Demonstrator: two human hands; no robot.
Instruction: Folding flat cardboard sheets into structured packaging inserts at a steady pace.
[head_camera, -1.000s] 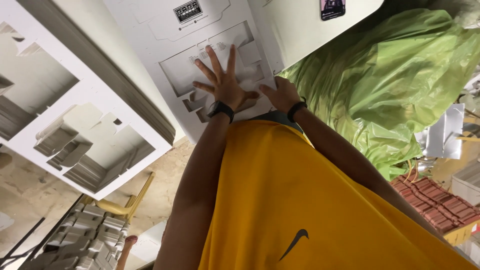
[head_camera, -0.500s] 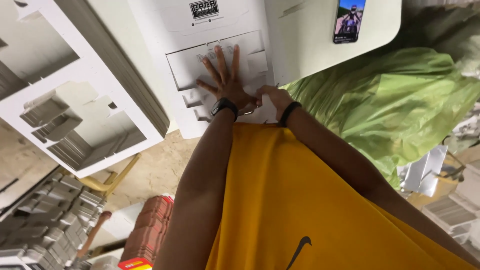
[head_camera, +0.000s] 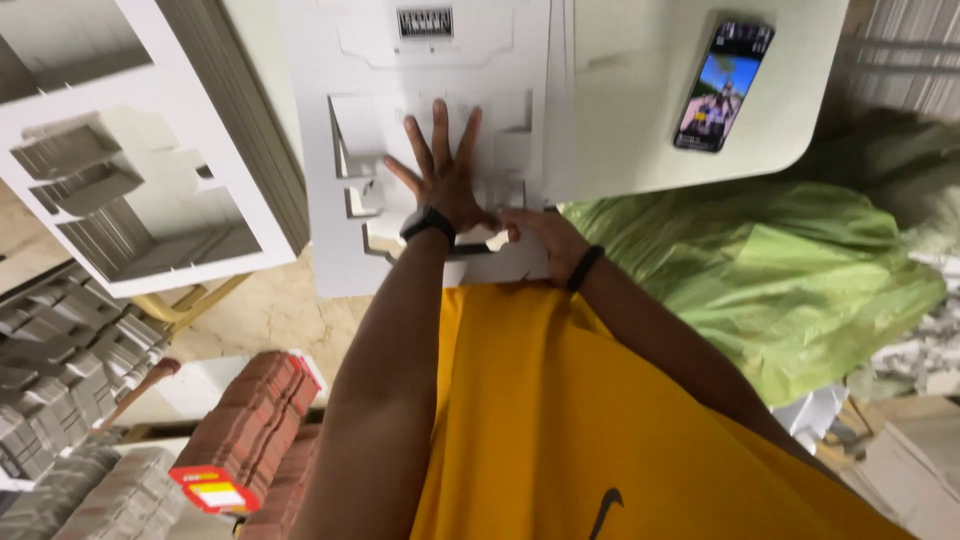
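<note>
Both hands are laid on a white die-cut cardboard sheet that lies on the white table. Nothing is gripped by the left hand: it is pressed flat on the middle of the sheet with all five fingers spread, the arm stretched straight out, and a black watch is worn at the wrist. The right hand is set at the sheet's near edge, just beside the left wrist, with its fingers curled onto the cardboard; whether a flap is pinched cannot be told. A black band is worn on that wrist.

Nearest the viewer, a yellow shirt fills the lower part of the view. To the lower left, one stack of reddish-brown pieces is seen, with heaps of grey cardboard scraps beside it. On the right, one large green plastic bag is seen bulging, its contents hidden. Farther off, one phone with a lit screen is laid on the table, well apart from the hands. At the far left, one tall stack of punched white sheets is seen.
</note>
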